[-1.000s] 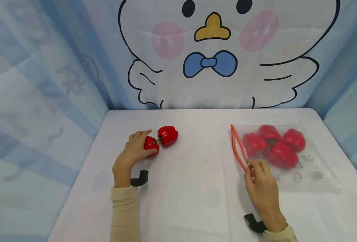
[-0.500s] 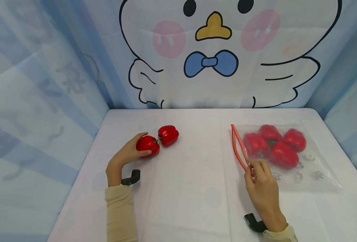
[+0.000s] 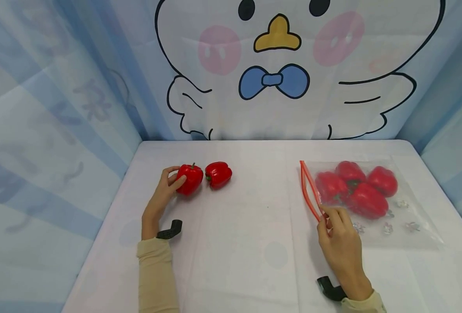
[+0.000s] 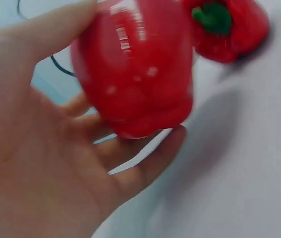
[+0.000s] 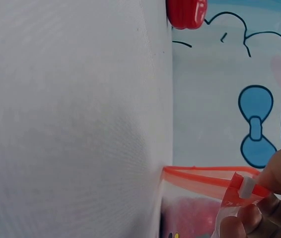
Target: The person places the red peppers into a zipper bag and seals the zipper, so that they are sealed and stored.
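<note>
My left hand [image 3: 164, 187] grips a shiny red bell pepper [image 3: 190, 179] between thumb and fingers, its green stem pointing up. In the left wrist view the pepper [image 4: 135, 69] is raised, with its shadow on the white cloth below. A second red bell pepper [image 3: 218, 175] lies just right of it on the table. On the right, my right hand [image 3: 340, 248] pinches the orange zip edge of a clear zip bag [image 3: 407, 237], whose mouth stands parted. A white slider [image 5: 246, 187] shows at that edge in the right wrist view. Several red peppers [image 3: 365, 200] lie inside the bag.
A white cloth covers the table [image 3: 254, 252]. Behind its far edge hangs a curtain [image 3: 277, 117] with a cartoon bird and blue bow tie. Another patterned curtain [image 3: 51, 174] borders the left side.
The left hand has taken hold of the nearer pepper, drawn back slightly left, then raised and turned it so its stem points up. The right hand stays on the bag's edge.
</note>
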### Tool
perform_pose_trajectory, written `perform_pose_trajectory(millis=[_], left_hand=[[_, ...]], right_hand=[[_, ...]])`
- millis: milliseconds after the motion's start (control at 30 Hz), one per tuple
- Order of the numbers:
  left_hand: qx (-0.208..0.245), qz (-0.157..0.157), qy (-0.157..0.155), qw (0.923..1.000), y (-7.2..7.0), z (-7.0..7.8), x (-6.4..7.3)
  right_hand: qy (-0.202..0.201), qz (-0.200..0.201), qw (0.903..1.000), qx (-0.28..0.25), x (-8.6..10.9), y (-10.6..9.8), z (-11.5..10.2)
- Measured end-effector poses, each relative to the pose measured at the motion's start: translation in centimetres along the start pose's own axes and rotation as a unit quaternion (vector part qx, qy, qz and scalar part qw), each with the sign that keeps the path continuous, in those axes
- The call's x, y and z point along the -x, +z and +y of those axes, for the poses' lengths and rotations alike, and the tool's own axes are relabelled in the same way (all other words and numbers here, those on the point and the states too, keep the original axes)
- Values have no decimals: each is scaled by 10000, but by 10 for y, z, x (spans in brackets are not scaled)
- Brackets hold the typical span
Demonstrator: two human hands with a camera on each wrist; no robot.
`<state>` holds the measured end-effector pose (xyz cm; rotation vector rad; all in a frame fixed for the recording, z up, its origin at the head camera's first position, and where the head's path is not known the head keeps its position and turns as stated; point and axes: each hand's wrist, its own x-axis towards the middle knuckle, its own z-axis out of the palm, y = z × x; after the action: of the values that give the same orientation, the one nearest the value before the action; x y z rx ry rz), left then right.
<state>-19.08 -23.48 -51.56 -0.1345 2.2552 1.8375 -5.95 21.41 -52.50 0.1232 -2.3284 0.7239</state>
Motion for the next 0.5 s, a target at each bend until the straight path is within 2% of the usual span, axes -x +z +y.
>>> perform_pose_trajectory(millis=[100, 200, 367, 500], left_hand=[[951, 353, 48, 9948, 2, -4, -3], [1807, 611, -18, 9816, 4, -7, -5], [3088, 514, 86, 9497, 8, -9, -7], [3817, 360, 62, 9236, 14, -7, -13]], right_hand=[[-9, 13, 10000, -23, 0, 0, 0], [10, 9, 10000, -43, 0, 0, 0], [60, -21, 10000, -11, 0, 1, 0], [65, -41, 10000, 12, 0, 0, 0]])
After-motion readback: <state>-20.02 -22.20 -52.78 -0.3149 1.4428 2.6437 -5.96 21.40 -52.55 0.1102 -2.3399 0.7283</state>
